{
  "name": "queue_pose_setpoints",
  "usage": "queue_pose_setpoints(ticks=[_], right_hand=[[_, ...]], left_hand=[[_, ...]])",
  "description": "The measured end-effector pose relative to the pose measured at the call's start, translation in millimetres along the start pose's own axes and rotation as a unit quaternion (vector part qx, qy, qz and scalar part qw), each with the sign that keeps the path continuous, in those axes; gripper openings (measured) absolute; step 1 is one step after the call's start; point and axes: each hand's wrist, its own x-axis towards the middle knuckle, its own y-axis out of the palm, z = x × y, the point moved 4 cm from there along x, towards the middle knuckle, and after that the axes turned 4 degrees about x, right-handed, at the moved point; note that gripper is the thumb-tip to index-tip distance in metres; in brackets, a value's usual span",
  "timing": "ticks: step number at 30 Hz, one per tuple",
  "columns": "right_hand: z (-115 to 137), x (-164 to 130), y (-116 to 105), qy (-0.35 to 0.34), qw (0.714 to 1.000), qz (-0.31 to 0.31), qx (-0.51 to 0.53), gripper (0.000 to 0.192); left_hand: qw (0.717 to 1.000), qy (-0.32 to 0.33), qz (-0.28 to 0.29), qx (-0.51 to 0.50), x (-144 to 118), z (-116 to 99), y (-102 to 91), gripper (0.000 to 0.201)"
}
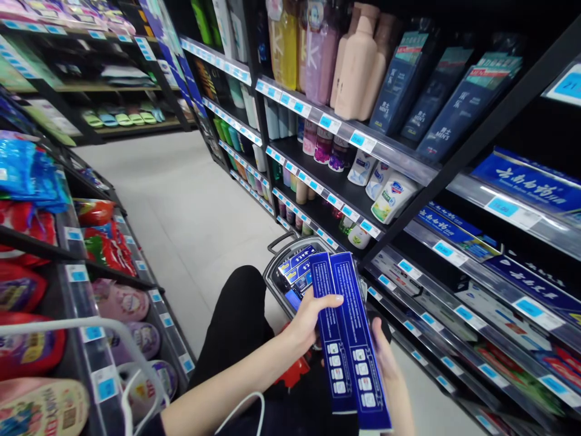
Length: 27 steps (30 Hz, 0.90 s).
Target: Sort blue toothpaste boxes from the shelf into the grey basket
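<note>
Two long blue toothpaste boxes lie side by side in my hands, with white printing and small pictures facing up. My left hand (308, 318) grips the left toothpaste box (330, 339) from its left side, and its thumb crosses that box to the edge of the other. Against the right side of the right toothpaste box (358, 330) is my right hand (388, 357), closed around it, with most of its fingers hidden underneath. Just beyond the boxes, a grey shopping basket (275, 293) on the floor holds more blue boxes (296, 269).
Shelves on the right carry body wash bottles (361, 66), dark blue men's boxes (394, 85) and blue toothpaste boxes (531, 181). Bagged and bottled goods (124, 306) fill the left shelves. A pale tiled aisle (181, 200) runs between them. A white cable (254, 396) hangs near my left forearm.
</note>
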Motion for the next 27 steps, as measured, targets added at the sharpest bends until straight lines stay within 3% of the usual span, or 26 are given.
queue_pose_setpoints(ticks=[3, 6, 8, 11, 14, 18, 23, 27], right_hand=[[-14, -1, -11, 0.031, 0.999, -0.009, 0.040, 0.070], [-25, -5, -14, -0.081, 0.988, -0.057, 0.118, 0.084], [-32, -9, -3, -0.143, 0.978, -0.075, 0.132, 0.086], [-34, -19, 17, -0.244, 0.957, -0.109, 0.111, 0.089], [-28, -29, 25, -0.318, 0.930, -0.181, 0.029, 0.097], [-16, -30, 19, -0.306, 0.922, -0.233, -0.048, 0.074], [-8, -24, 16, -0.305, 0.927, -0.201, -0.085, 0.063], [-5, -24, 26, -0.309, 0.936, -0.167, -0.028, 0.061]], left_hand=[[0.997, 0.035, -0.050, -0.052, -2, -6, -3.4, 0.037], [0.987, 0.081, -0.097, -0.098, -4, -14, -6.6, 0.039], [0.982, 0.106, -0.109, -0.114, -5, -17, -7.1, 0.041], [0.976, 0.139, -0.118, -0.120, -8, -17, -6.7, 0.044], [0.975, 0.152, -0.116, -0.115, -11, -16, -5.2, 0.045], [0.976, 0.150, -0.115, -0.104, -11, -15, -6.1, 0.048], [0.979, 0.121, -0.121, -0.112, -7, -19, -16.1, 0.045], [0.983, 0.103, -0.099, -0.112, -7, -27, -25.7, 0.042]])
